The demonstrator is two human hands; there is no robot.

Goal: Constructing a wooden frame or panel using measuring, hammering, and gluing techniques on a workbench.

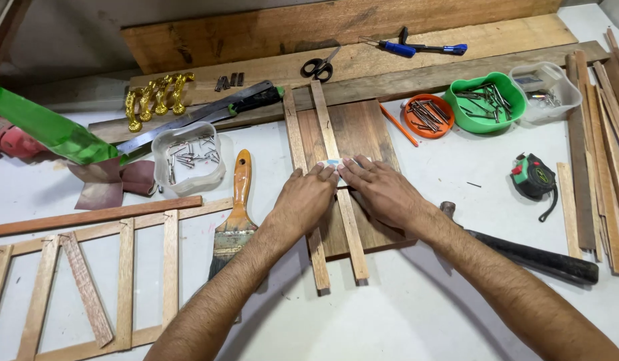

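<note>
Both hands lie flat with fingers spread, the left hand [304, 198] and right hand [384, 192] pinning a small pale ruler [337, 164] across two thin light wooden strips [343, 207] on the dark square board [359, 134] mid-desk. Press evenly so the strips stay parallel; the orange-handled paintbrush [234, 217] lies just left.

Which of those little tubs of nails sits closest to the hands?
The clear tub, left of the paintbrush, looks slightly nearer the left hand than the round orange one is to the right hand. The green and other clear tub lie farther off.
</note>
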